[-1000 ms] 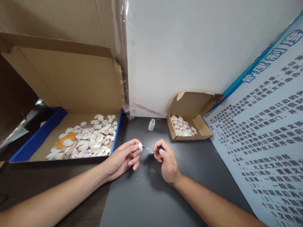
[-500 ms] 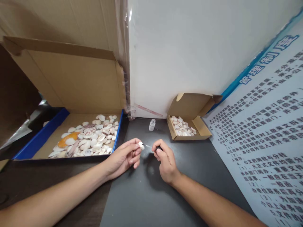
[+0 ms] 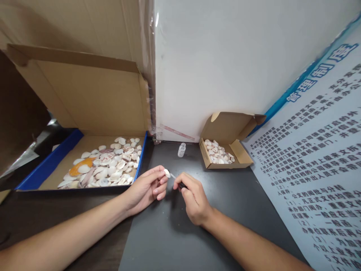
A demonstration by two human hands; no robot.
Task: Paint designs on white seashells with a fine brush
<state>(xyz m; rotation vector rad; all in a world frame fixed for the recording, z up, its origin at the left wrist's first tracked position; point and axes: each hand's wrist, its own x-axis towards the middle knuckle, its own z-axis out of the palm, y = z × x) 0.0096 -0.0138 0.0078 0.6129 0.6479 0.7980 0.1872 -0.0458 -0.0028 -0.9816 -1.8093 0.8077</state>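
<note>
My left hand (image 3: pixel 148 191) pinches a small white seashell (image 3: pixel 167 173) between thumb and fingertips, the other fingers loosely curled. From the right, my right hand (image 3: pixel 195 197) grips a small brush (image 3: pixel 173 175) by its black handle, partly hidden in the fingers. The brush's pale, thin end points at the shell and reaches its right edge; whether it touches is too small to tell. Behind both hands stands a small clear glass bottle (image 3: pixel 181 150) with a label, upright and with no cap visible on it.
At left, a large blue-edged cardboard box (image 3: pixel 142 152) with its lid raised holds many shells and an orange piece. A smaller cardboard box (image 3: pixel 241 154) with shells stands at right. A white wall panel (image 3: pixel 225 64) rises behind, and a printed sheet (image 3: pixel 316 158) lines the right side.
My right hand has moved left and slightly down, with the brush now slanting up toward the shell. My left hand has turned the shell slightly, barely shifting.
</note>
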